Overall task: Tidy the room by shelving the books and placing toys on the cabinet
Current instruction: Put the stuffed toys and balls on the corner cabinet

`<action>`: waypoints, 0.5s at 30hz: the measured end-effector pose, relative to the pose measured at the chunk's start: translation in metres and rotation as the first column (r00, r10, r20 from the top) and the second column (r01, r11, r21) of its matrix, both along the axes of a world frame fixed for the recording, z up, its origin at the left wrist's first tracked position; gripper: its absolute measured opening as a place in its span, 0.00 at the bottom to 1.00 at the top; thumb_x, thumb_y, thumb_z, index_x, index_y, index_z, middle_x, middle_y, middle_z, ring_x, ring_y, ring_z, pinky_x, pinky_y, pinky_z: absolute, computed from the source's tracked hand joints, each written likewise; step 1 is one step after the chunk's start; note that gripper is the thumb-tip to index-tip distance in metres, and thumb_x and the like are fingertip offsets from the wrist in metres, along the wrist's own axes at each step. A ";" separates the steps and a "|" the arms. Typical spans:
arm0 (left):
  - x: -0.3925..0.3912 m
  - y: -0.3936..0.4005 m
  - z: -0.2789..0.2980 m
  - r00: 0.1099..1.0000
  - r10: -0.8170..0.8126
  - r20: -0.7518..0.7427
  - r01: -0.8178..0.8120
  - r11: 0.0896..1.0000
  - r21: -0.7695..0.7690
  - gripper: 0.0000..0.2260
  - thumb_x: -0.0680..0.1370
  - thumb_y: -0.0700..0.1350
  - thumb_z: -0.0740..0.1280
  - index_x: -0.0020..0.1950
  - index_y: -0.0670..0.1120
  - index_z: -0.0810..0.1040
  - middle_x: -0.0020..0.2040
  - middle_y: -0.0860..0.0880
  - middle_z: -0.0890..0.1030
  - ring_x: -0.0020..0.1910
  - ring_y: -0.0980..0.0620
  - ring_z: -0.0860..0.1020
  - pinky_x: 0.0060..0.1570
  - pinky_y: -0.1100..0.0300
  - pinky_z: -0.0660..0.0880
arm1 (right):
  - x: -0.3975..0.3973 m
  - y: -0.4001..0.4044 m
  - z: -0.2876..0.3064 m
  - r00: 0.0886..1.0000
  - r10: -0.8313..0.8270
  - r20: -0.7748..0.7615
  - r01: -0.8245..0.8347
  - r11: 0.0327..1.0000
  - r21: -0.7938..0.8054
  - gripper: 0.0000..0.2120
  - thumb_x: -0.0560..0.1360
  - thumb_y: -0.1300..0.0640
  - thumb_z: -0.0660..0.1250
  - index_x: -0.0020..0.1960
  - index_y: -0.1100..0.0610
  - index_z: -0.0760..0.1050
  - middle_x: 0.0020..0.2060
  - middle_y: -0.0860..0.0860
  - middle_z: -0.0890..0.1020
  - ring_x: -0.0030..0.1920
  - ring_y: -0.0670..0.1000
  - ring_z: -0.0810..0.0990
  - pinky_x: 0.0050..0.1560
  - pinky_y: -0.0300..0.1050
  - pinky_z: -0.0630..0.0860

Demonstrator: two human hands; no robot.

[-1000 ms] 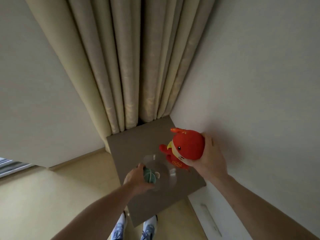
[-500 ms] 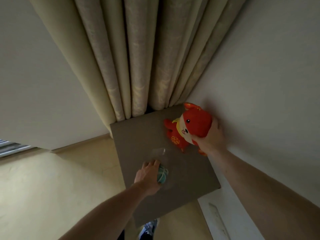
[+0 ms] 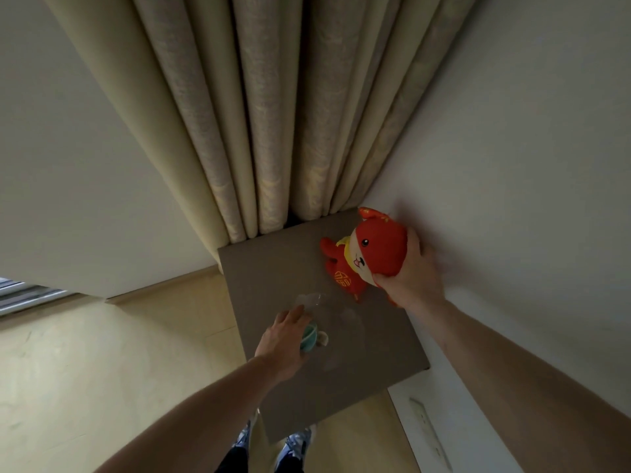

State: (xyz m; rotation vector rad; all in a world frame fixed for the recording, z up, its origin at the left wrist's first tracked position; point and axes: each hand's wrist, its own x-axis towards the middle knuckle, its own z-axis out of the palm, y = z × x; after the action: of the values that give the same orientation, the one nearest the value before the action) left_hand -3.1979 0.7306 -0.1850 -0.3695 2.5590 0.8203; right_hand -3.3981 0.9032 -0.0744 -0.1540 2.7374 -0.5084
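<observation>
A red plush animal toy (image 3: pixel 370 252) with a yellow scarf lies at the far right corner of the grey-brown cabinet top (image 3: pixel 273 268), close to the wall. My right hand (image 3: pixel 409 278) grips its head from the right side. My left hand (image 3: pixel 283 339) holds a small teal and white round toy (image 3: pixel 310 337) against the cabinet top near its left front part. A clear, glassy piece (image 3: pixel 312 298) shows just beyond my left fingers; what it is cannot be told.
Beige curtains (image 3: pixel 290 114) hang down to the cabinet's far edge. A white wall (image 3: pixel 512 165) runs along the right side, with a wall socket (image 3: pixel 428 428) low down. Yellowish floor (image 3: pixel 102 370) lies to the left, and my shoes (image 3: pixel 293 442) stand at the cabinet's front.
My right hand carried the red plush away from me to the far right corner of the cabinet top. My left hand lowered the teal toy onto the top and stayed there.
</observation>
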 end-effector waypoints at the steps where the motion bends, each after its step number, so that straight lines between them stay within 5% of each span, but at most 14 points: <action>1: 0.002 0.000 0.002 1.000 0.001 -0.019 -0.001 1.000 0.006 0.34 0.74 0.46 0.77 0.77 0.56 0.69 0.79 0.56 0.65 0.76 0.49 0.65 0.69 0.51 0.74 | 0.001 -0.002 0.002 1.000 -0.002 0.004 0.002 1.000 -0.008 0.57 0.64 0.40 0.81 0.81 0.45 0.49 0.73 0.57 0.66 0.66 0.63 0.74 0.61 0.61 0.78; 11: 0.028 -0.017 0.046 0.996 0.018 -0.084 -0.016 0.999 0.030 0.33 0.75 0.41 0.69 0.79 0.56 0.68 0.78 0.54 0.68 0.77 0.48 0.66 0.71 0.52 0.72 | 0.026 -0.016 0.039 0.973 0.216 0.076 -0.227 0.953 0.202 0.48 0.74 0.49 0.74 0.82 0.47 0.47 0.80 0.55 0.52 0.74 0.64 0.64 0.69 0.59 0.72; 15: 0.033 -0.032 0.060 0.995 -0.020 -0.099 0.019 1.000 -0.003 0.33 0.72 0.41 0.66 0.79 0.54 0.70 0.77 0.52 0.70 0.75 0.47 0.67 0.72 0.54 0.71 | 0.035 -0.026 0.052 0.964 0.230 0.136 -0.257 0.937 0.235 0.42 0.74 0.48 0.71 0.81 0.47 0.51 0.78 0.53 0.57 0.73 0.62 0.63 0.69 0.60 0.72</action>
State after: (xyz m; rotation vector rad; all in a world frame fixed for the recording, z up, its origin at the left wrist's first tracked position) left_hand -3.1653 0.6983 -0.1254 -0.3109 2.6508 0.8491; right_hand -3.3635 0.8770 -0.0221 -0.3848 2.5996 -0.0966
